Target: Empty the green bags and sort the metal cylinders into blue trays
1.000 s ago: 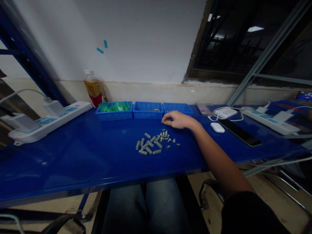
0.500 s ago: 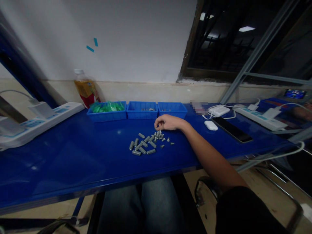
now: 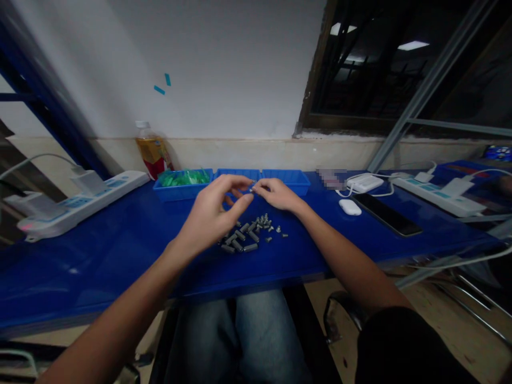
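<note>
My right hand (image 3: 278, 194) is closed in a pinch above the table, with a small metal screw (image 3: 252, 190) at its fingertips. Facing it from the left, my left hand (image 3: 218, 205) has its thumb and forefinger apart, close around the tip of that screw; whether they touch it is unclear. Under the hands lie several hexagonal metal standoffs (image 3: 250, 247) in a loose heap, partly covered by my left hand. Small screws (image 3: 268, 239) are scattered at the heap's right side.
Along the wall stand three blue bins: one with green bags (image 3: 184, 177), a middle bin (image 3: 239, 173) and a right bin (image 3: 298, 182). A drink bottle (image 3: 152, 152) and power strip (image 3: 92, 202) are left. A phone (image 3: 387, 214), white case (image 3: 350, 207) and cables lie right.
My left hand has come into view and reached up to my right fingertips. My right hand has lifted slightly off the screw pile, with a screw in its pinch.
</note>
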Demonstrator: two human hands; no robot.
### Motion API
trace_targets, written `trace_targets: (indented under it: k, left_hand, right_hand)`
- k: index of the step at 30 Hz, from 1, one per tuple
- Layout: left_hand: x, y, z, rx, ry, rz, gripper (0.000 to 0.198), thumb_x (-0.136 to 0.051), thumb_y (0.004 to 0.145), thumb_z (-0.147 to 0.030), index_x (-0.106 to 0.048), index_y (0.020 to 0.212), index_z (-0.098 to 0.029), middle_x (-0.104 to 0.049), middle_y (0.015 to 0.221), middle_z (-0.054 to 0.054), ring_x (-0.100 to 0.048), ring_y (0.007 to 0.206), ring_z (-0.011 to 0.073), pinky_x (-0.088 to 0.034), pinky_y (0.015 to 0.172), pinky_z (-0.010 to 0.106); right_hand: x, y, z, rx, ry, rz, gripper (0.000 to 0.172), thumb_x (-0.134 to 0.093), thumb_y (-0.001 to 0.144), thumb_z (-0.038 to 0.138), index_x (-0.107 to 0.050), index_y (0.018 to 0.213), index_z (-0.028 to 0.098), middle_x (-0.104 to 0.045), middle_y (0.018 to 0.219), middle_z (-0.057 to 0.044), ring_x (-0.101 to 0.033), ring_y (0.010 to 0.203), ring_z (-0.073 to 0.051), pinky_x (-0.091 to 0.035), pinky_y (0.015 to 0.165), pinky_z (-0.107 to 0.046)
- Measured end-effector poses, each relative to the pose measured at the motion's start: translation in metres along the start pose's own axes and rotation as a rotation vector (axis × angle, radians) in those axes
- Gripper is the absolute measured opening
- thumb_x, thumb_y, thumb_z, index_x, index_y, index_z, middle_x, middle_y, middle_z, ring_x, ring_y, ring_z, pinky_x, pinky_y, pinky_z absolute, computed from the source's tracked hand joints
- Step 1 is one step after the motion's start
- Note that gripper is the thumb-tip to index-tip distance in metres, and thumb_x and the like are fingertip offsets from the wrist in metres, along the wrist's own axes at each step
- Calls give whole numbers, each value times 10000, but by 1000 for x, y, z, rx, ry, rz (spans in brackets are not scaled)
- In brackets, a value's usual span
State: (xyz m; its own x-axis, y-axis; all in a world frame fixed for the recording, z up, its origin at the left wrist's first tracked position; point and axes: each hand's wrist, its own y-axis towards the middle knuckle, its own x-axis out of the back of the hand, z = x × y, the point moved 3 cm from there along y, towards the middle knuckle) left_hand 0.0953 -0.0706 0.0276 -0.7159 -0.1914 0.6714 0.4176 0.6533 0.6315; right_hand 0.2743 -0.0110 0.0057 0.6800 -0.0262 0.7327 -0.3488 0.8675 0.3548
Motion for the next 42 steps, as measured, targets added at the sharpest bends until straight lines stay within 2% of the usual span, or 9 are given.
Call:
trace_targets:
  k: [5,9,18,21,24,28,30,37,42]
  left_hand:
    - [-32,20,34,-82,78,63,278,-531,870,-270,-521,1119,-147,-612,1001,76,-593,894,177,-493,789,320]
    - [-46,30,42,-126,80,78,141,-477,897,-245,-561,973,-161,-631,900,53,-602,841,163,-486,775,306]
    - [-56,29,46,76,69,85,252,-499,871,-312,-583,1030,-136,-669,878,77,-626,809,198,-495,760,338]
    - [-61,24,36,77,118,208,343,-479,880,-369,-575,1084,-110,-646,1018,124,-608,940,237,-479,843,378]
    - [-72,16,10,-112,81,411,449,-437,897,-457,-548,1182,-129,-575,1194,137,-531,1114,249,-414,968,393]
    - [-90,3,-21,-215,94,670,620,-388,864,-618,-398,1377,-270,-373,1444,119,-352,1307,336,-343,1012,508]
    - [-98,0,-28,-221,133,726,547,-370,889,-582,-409,1371,-325,-354,1466,97,-320,1330,356,-334,1009,535]
    - [-94,3,-10,-270,124,685,390,-408,920,-262,-541,1286,-233,-506,1363,85,-503,1223,233,-418,1004,365]
    - [-72,3,15,-208,90,604,339,-437,899,-238,-623,1181,-211,-589,1276,64,-557,1163,195,-423,1008,334]
  right_hand:
    - [-6,3,-1,-29,70,-78,279,-420,909,290,-560,715,146,-534,622,21,-467,595,-104,-327,584,-222]
    - [-12,5,-7,-30,75,-87,268,-421,906,265,-535,692,151,-510,612,26,-466,595,-105,-318,582,-223]
    - [-12,7,-6,18,-126,-169,298,-404,924,265,-542,679,163,-576,662,-7,-509,651,-126,-339,628,-232]
    - [4,6,-16,12,-310,-290,291,-386,934,258,-596,760,157,-649,808,-68,-563,776,-164,-363,713,-252]
    - [26,3,-38,-134,-502,-398,324,-354,945,279,-628,821,157,-666,884,-112,-585,844,-203,-374,750,-277]
    - [41,-1,-60,-287,-685,-406,339,-360,940,287,-658,856,149,-674,937,-156,-598,885,-241,-384,764,-312]
    - [41,-1,-64,-316,-720,-362,350,-367,939,297,-668,858,140,-673,955,-177,-592,917,-261,-383,785,-336]
    - [40,-2,-58,-336,-629,-349,214,-502,886,306,-645,964,167,-661,981,-124,-545,987,-274,-367,826,-371]
    - [31,-1,-28,-113,-500,-259,198,-494,883,296,-643,863,167,-660,856,-76,-561,823,-203,-372,742,-297]
